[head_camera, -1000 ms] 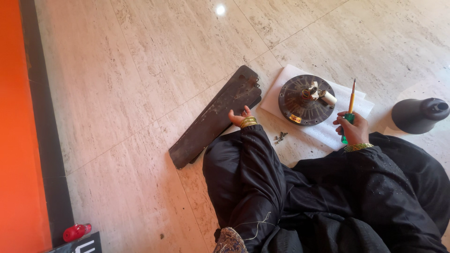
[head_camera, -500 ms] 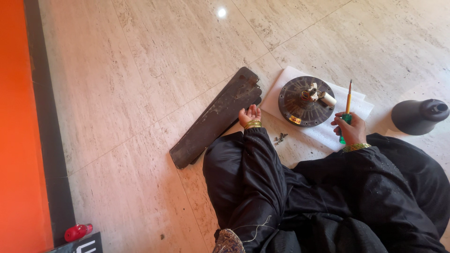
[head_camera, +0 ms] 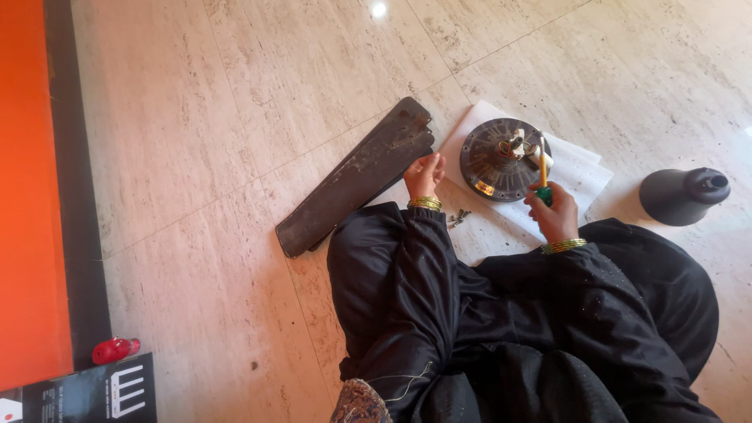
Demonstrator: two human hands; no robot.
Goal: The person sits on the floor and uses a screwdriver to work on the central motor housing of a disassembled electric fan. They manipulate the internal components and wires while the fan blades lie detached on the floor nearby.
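Floor point(head_camera: 235, 102): pale beige stone tiles w/ faint grey veining, thin grout lines running diagonally. Small bright light glare point(head_camera: 379, 9) reflected near top edge. Left side: orange panel point(head_camera: 31, 196), w/ dark border strip point(head_camera: 78, 196) beside it. Even daylight-ish lighting, soft shadows, polished surface.

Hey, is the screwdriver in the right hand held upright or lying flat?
Upright. The right hand grips the screwdriver by its green handle, yellow shaft pointing up over the round motor disc.

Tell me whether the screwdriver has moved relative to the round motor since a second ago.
Yes. The screwdriver in the right hand has shifted left toward the round motor; its shaft now overlaps the rim.
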